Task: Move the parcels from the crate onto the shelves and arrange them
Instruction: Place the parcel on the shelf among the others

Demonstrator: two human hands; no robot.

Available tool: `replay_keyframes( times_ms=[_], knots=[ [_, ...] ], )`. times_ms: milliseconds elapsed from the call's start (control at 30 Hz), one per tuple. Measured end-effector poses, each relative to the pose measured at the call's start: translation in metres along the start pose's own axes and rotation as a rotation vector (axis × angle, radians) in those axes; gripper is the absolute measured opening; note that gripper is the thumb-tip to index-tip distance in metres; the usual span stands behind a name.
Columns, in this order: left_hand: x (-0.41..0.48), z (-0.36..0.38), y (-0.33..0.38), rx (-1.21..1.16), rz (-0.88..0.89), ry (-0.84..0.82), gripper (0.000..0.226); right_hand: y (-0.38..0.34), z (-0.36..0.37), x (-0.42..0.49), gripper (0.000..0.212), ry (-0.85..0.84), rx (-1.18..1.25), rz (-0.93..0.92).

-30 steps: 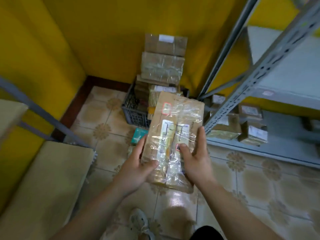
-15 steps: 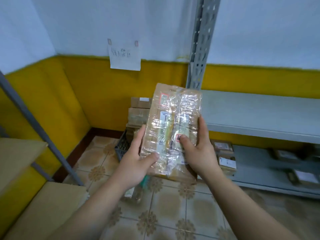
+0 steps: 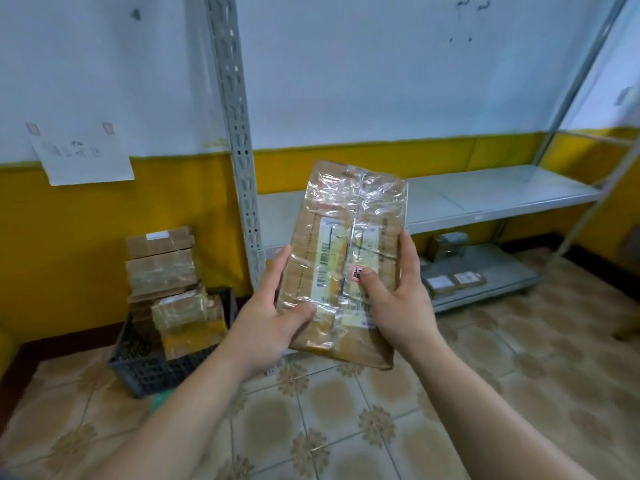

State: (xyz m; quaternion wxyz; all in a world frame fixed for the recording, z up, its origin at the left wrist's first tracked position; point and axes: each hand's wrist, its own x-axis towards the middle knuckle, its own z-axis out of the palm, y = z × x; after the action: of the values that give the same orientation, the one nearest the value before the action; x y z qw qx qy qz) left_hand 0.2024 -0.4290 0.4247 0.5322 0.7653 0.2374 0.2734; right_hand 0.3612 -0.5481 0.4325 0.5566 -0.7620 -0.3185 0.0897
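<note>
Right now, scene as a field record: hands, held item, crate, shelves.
left hand: grips lower left edge of taped parcel, thumb on its front
right hand: grips its right edge, thumb by the red sticker
pose: taped parcel held upright in front of the middle shelf
crate: on tiled floor at left, stacked parcels rising above its rim
bottom shelf: several small parcels on it
task state: taped parcel not yet on a shelf
</note>
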Motion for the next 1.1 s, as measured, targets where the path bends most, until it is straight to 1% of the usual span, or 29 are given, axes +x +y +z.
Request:
replay_keyframes(
  times_ms=[167,267,367,667,767,867,1100],
  knots=[
    [-0.006,0.064,0.016,-0.025,0.004,-0.145,0.081,0.028,-0.068,-0.02,0.083,0.147,-0.042,0.095],
    [-0.002,0.1,0.03,-0.038,-0.004,-0.206,0.083,0.044,-0.105,-0.027,0.083,0.207,-0.038,0.126],
    [0.006,0.144,0.047,-0.046,0.027,-0.262,0.083,0.062,-0.147,-0.027,0.083,0.252,-0.02,0.156],
    [0.022,0.328,0.108,-0.037,0.037,-0.419,0.078,0.137,-0.325,-0.015,0.081,0.376,-0.039,0.217],
    [0.031,0.383,0.121,-0.037,0.023,-0.453,0.078,0.164,-0.374,-0.007,0.08,0.38,-0.048,0.239],
    [0.042,0.421,0.127,-0.019,0.018,-0.478,0.078,0.184,-0.408,0.001,0.077,0.379,-0.044,0.272],
    [0.092,0.479,0.121,0.059,-0.013,-0.544,0.081,0.225,-0.449,0.043,0.077,0.36,-0.074,0.352]
  ],
)
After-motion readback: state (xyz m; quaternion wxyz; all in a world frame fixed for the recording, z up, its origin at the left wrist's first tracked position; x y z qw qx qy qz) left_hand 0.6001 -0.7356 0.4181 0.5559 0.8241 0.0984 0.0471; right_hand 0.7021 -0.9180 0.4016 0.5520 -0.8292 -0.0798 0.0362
